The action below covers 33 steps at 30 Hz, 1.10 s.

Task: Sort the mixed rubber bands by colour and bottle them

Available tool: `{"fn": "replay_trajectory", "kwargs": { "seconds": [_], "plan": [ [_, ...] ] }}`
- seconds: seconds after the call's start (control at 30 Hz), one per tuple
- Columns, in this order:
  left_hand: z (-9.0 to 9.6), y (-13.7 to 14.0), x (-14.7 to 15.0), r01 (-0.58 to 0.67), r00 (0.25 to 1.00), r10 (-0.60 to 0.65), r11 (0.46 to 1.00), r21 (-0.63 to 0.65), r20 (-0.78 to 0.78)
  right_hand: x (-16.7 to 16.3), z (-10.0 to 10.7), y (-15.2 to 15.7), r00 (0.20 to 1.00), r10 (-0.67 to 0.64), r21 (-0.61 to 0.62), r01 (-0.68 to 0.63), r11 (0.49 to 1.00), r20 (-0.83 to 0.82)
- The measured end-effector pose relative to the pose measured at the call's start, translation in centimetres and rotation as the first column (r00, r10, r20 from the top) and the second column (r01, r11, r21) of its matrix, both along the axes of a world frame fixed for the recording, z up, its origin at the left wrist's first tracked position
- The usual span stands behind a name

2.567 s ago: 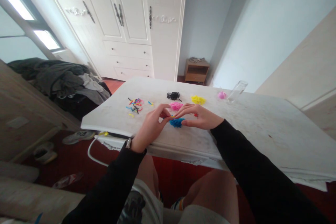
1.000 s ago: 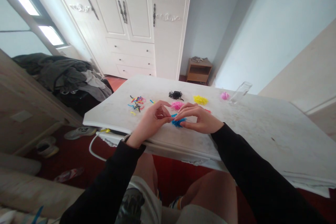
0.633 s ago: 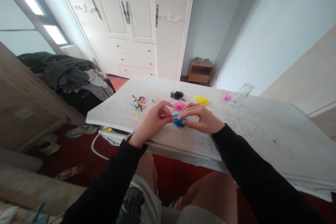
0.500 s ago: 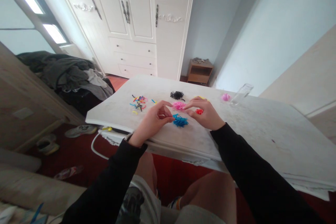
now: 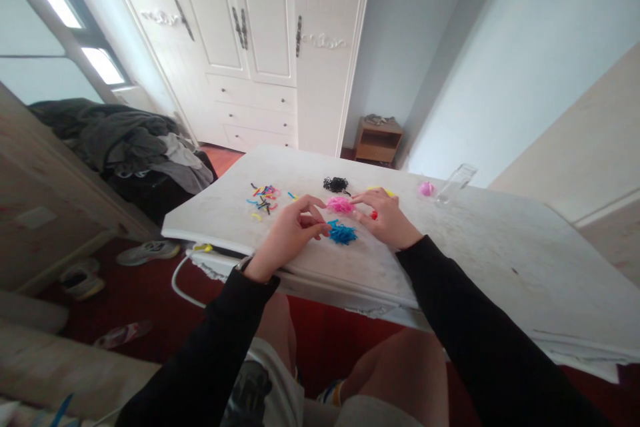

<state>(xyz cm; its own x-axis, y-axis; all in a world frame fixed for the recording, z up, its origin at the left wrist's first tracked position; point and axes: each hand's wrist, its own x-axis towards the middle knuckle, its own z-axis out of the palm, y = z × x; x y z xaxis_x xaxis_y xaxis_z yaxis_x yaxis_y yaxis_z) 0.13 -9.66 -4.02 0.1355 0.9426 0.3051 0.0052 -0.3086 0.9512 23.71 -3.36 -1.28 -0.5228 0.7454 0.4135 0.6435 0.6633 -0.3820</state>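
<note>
A pile of small pink bands or strips (image 5: 341, 205) lies on the white table between my hands. My left hand (image 5: 293, 230) is open at its left, index finger reaching to the pink pile's edge and thumb beside a blue pile (image 5: 343, 233). On the other side, my right hand (image 5: 386, 219) is open, its fingertips and thumb touching or very near the pink pile. It partly covers a red pile (image 5: 374, 215) and a yellow pile (image 5: 390, 193). Beyond the pink one sits a black pile (image 5: 336, 185). Whether either hand pinches a single piece is too small to tell.
Mixed coloured pieces (image 5: 263, 199) lie scattered on the table's left part. A pink round object (image 5: 426, 189) and a clear glass or plastic container lying tilted (image 5: 456, 183) are at the back right. A white cable (image 5: 176, 280) hangs off the front left edge.
My right hand has shifted slightly left, its fingers drawing closer around the pink pile, and covers more of the red pile. My left hand has barely moved.
</note>
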Motion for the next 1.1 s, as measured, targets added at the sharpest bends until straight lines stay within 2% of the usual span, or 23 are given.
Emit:
{"fn": "replay_trajectory", "kwargs": {
  "seconds": [0.07, 0.13, 0.23, 0.3, 0.47, 0.63, 0.83, 1.1],
  "plan": [
    [0.0, 0.0, 0.0, -0.009, 1.000, 0.009, 1.000, -0.003, 0.012, 0.0, 0.3, -0.2, 0.998, 0.038, 0.017, -0.037, 0.999, -0.045],
    [0.0, 0.0, 0.0, -0.019, 1.000, 0.019, 1.000, -0.007, 0.016, 0.0, 0.5, -0.5, 0.987, 0.139, 0.047, -0.136, 0.990, -0.079],
    [0.1, 0.1, 0.0, -0.041, 0.999, 0.041, 0.999, 0.008, 0.008, -0.3, 0.6, -1.1, 0.935, 0.340, 0.081, -0.333, 0.940, -0.101],
    [0.1, 0.1, 0.0, -0.055, 0.998, 0.054, 0.998, 0.027, 0.009, -0.6, 0.5, -1.5, 0.898, 0.427, 0.087, -0.420, 0.904, -0.106],
    [0.2, 0.1, 0.0, -0.068, 0.998, 0.068, 0.997, 0.045, -0.003, -1.2, 0.1, -2.1, 0.857, 0.510, 0.044, -0.508, 0.860, -0.072],
    [0.1, 0.2, 0.0, -0.079, 0.997, 0.079, 0.996, 0.031, 0.003, -1.3, 0.0, -2.2, 0.844, 0.536, 0.018, -0.536, 0.844, -0.007],
    [-0.1, 0.1, -0.1, -0.083, 0.996, 0.084, 0.996, 0.032, -0.034, -1.4, 0.0, -2.3, 0.850, 0.523, 0.024, -0.523, 0.852, -0.060],
    [0.4, -0.2, 0.1, -0.016, 0.999, 0.017, 1.000, 0.024, -0.042, -1.3, 0.5, -2.0, 0.889, 0.412, 0.071, -0.406, 0.911, -0.200]
  ]
}}
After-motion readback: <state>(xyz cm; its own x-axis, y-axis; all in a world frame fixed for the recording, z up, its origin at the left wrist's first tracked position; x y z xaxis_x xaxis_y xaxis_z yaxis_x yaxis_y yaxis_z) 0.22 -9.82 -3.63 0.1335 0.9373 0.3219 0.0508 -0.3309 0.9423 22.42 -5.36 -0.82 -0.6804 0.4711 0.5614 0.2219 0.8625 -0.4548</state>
